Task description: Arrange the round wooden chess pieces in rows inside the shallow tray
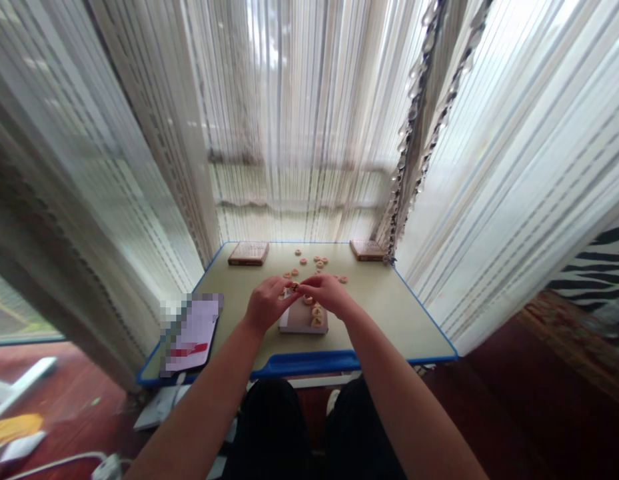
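Over a shallow white box (pixel 300 328), my left hand (pixel 267 301) and my right hand (pixel 329 293) meet at the fingertips. Between them is a round wooden xiangqi piece (pixel 295 287) with a dark character on its face; both hands pinch it. Inside the box, along its right side, lie a few more xiangqi pieces (pixel 316 321), partly covered by my right hand. Beyond my hands, several loose pieces (pixel 303 261) are scattered over the pale table (pixel 389 320). My fingers hide some pieces and the far part of the box.
A brown box (pixel 248 253) sits at the table's back left corner, a similar one (pixel 367 251) at the back right. On the left edge lies a tablet-like device (pixel 195 333), partly pixelated, with a cable. Sheer curtains (pixel 309 133) hang close behind and beside the table.
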The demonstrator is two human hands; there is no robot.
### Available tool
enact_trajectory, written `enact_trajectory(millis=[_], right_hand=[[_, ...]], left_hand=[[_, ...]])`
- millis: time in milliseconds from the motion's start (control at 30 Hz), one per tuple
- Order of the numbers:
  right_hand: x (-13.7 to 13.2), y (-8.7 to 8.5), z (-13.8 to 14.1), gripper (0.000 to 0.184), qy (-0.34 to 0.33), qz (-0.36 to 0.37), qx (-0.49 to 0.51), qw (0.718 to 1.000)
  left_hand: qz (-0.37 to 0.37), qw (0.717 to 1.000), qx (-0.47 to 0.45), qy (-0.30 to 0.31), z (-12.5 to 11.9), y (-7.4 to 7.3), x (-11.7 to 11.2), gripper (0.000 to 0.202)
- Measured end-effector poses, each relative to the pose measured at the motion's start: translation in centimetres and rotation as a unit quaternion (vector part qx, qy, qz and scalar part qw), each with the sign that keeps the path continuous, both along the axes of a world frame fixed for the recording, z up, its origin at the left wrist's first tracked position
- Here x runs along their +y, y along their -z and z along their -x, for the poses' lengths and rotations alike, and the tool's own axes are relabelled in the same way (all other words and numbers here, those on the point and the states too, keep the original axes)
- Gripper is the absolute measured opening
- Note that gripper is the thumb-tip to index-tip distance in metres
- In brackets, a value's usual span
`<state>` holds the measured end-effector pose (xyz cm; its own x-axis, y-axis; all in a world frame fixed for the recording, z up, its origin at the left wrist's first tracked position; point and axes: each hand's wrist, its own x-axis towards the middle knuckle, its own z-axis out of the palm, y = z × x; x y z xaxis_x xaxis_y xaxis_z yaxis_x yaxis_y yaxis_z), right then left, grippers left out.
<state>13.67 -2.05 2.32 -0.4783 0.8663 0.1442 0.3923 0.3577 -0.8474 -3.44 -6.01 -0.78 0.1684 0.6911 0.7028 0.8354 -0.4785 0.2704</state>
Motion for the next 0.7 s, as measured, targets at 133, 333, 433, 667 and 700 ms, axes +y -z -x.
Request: enact_trajectory(millis=[133, 333, 433, 667, 700], right_hand=[[-0.4, 0.2, 0.5, 0.024, 0.04, 0.021, 0.025, 0.999], [-0.5, 1.1, -0.7, 0.023, 0.081, -0.033, 0.015, 0.996], [-0.7, 1.8, -1.0, 0.026, 0.071, -0.012, 0.039, 0.997], [-0.8, 3.6, -2.7, 0.036, 0.096, -0.062, 0.117, 0.987], [-0.7, 4.0, -3.3, 0.038, 0.139, -0.079, 0.119, 0.98]], left_hand=[[-0.007, 1.0, 0.01, 0.001, -0.2, 0.1, -0.1, 0.026], [-0.003, 0.997, 0.038, 0.065, -0.5, 0.2, -0.1, 0.027], [0.012, 0.995, 0.03, 0.091, -1.0, 0.1, -0.4, 0.026], [0.041, 0.998, 0.001, 0.048, -0.9, 0.1, -0.4, 0.02], [0.055, 0.998, 0.003, 0.035, -0.7, 0.2, -0.2, 0.018]])
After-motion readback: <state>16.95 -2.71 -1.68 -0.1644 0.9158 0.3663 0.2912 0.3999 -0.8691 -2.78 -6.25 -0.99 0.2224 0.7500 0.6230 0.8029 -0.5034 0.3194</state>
